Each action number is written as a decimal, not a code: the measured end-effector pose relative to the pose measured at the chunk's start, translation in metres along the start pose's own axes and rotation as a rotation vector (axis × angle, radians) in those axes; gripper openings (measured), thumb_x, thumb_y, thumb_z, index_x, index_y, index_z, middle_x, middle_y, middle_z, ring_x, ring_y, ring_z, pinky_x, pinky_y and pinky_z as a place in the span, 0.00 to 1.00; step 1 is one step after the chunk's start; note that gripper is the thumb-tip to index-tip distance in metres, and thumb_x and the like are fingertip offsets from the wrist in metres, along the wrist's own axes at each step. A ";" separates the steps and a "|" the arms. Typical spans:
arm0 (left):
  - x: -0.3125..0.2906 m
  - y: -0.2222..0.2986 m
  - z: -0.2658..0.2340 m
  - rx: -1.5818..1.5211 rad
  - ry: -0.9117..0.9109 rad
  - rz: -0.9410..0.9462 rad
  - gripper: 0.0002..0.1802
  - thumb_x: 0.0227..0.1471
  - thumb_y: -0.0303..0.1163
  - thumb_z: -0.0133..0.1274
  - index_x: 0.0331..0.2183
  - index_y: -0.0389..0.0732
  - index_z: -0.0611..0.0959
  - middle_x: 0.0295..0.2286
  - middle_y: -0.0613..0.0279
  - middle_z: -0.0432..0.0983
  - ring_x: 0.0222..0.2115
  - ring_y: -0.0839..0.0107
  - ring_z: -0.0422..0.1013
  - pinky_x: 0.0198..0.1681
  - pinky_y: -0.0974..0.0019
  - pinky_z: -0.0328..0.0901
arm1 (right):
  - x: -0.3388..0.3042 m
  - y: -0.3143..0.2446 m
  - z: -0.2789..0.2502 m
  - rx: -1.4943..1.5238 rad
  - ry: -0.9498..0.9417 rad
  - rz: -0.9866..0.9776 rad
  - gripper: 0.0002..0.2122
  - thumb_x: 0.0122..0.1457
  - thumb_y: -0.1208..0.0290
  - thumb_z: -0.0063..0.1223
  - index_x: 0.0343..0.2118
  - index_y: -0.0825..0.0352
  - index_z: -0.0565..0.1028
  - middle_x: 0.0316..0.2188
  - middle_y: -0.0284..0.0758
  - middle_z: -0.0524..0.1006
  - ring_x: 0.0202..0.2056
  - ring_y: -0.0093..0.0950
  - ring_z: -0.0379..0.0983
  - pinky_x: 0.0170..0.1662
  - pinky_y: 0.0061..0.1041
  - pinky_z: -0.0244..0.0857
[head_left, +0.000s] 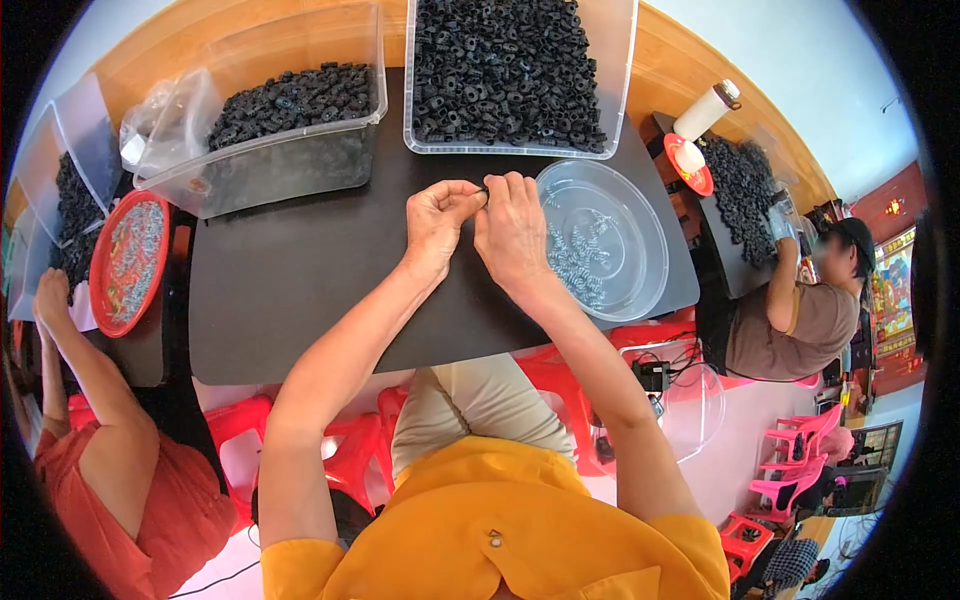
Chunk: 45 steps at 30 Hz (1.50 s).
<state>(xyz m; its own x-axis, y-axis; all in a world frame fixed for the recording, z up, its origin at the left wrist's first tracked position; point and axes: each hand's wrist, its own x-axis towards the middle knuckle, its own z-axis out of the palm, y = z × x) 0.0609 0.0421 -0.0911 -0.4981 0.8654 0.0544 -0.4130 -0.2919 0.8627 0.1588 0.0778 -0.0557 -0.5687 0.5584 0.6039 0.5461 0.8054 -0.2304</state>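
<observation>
Over the dark table (300,290), my left hand (440,222) and my right hand (512,228) meet fingertip to fingertip. Between them is a small black plastic part (485,192), mostly covered by my fingers. The left thumb and forefinger pinch it from one side, and the right fingers are closed round the other. Close by my right hand, a round clear tub (640,215) holds many small metal springs (580,260). Beyond my hands stands a clear bin (510,150) full of small black plastic parts (500,70).
Left of it sits another clear bin (290,185), partly filled with black parts. A red tray (104,270) of springs lies at far left, where a person in red (150,490) works. On the right are a white bottle (705,110), a black pile (740,190) and a person in brown (790,330).
</observation>
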 end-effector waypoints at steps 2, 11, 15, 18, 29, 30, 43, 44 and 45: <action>0.001 -0.001 0.000 -0.009 0.011 0.004 0.06 0.42 0.21 0.57 0.27 0.33 0.78 0.22 0.66 0.74 0.23 0.83 0.68 0.28 0.79 0.62 | 0.002 -0.004 0.001 0.007 0.005 -0.008 0.09 0.41 0.82 0.49 0.29 0.71 0.66 0.29 0.43 0.65 0.33 0.40 0.62 0.35 0.34 0.62; 0.005 -0.003 -0.006 0.009 -0.064 -0.003 0.07 0.43 0.23 0.56 0.29 0.34 0.77 0.24 0.65 0.74 0.24 0.82 0.68 0.29 0.78 0.63 | 0.001 0.001 0.000 -0.066 -0.025 -0.085 0.08 0.39 0.81 0.48 0.26 0.70 0.67 0.27 0.41 0.65 0.33 0.38 0.62 0.32 0.31 0.63; 0.005 0.002 -0.001 -0.094 -0.085 -0.038 0.10 0.50 0.31 0.51 0.32 0.34 0.77 0.26 0.64 0.74 0.26 0.80 0.69 0.33 0.75 0.64 | 0.006 0.005 -0.010 0.007 -0.002 -0.078 0.13 0.41 0.81 0.50 0.34 0.70 0.69 0.29 0.39 0.67 0.33 0.39 0.64 0.34 0.34 0.62; 0.004 0.009 0.001 -0.037 -0.075 -0.063 0.14 0.53 0.37 0.46 0.34 0.35 0.76 0.27 0.63 0.74 0.27 0.76 0.71 0.36 0.73 0.65 | 0.020 0.011 -0.031 0.016 -0.035 -0.059 0.15 0.40 0.81 0.53 0.35 0.69 0.70 0.30 0.39 0.68 0.35 0.39 0.65 0.36 0.35 0.62; 0.005 0.008 -0.005 0.166 -0.115 -0.053 0.17 0.53 0.39 0.46 0.34 0.34 0.75 0.23 0.61 0.72 0.22 0.76 0.69 0.29 0.72 0.68 | 0.162 -0.053 -0.043 0.374 0.208 -0.326 0.18 0.41 0.80 0.47 0.40 0.69 0.69 0.27 0.49 0.72 0.33 0.47 0.68 0.38 0.41 0.63; 0.005 0.008 -0.006 0.179 -0.122 -0.051 0.17 0.53 0.39 0.46 0.35 0.34 0.75 0.23 0.60 0.72 0.22 0.76 0.69 0.29 0.72 0.67 | 0.167 -0.046 -0.044 0.377 0.273 -0.370 0.16 0.42 0.79 0.47 0.39 0.68 0.70 0.28 0.48 0.72 0.34 0.46 0.69 0.38 0.39 0.64; 0.004 0.007 0.000 0.193 -0.161 -0.047 0.15 0.53 0.38 0.46 0.33 0.35 0.77 0.20 0.63 0.72 0.19 0.77 0.69 0.24 0.76 0.65 | 0.117 0.050 0.026 -0.019 -0.117 -0.132 0.08 0.42 0.77 0.56 0.29 0.65 0.75 0.28 0.39 0.71 0.35 0.38 0.69 0.37 0.35 0.64; 0.004 0.008 0.001 0.192 -0.155 -0.057 0.14 0.52 0.37 0.47 0.32 0.35 0.77 0.19 0.63 0.72 0.19 0.77 0.69 0.24 0.76 0.66 | 0.116 0.055 0.028 -0.016 -0.043 -0.179 0.07 0.43 0.78 0.55 0.28 0.66 0.75 0.26 0.39 0.70 0.32 0.36 0.70 0.35 0.32 0.65; 0.003 0.008 0.000 0.190 -0.142 -0.068 0.13 0.52 0.36 0.47 0.32 0.35 0.77 0.19 0.63 0.72 0.18 0.77 0.69 0.23 0.75 0.66 | 0.117 0.053 0.025 -0.013 -0.044 -0.183 0.07 0.43 0.78 0.55 0.28 0.66 0.75 0.26 0.39 0.70 0.32 0.36 0.70 0.35 0.32 0.65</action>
<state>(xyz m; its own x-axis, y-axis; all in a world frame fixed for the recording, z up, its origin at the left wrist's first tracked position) 0.0561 0.0425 -0.0837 -0.3564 0.9329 0.0512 -0.2850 -0.1607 0.9450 0.1063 0.1909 -0.0169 -0.6856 0.4109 0.6009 0.4387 0.8919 -0.1094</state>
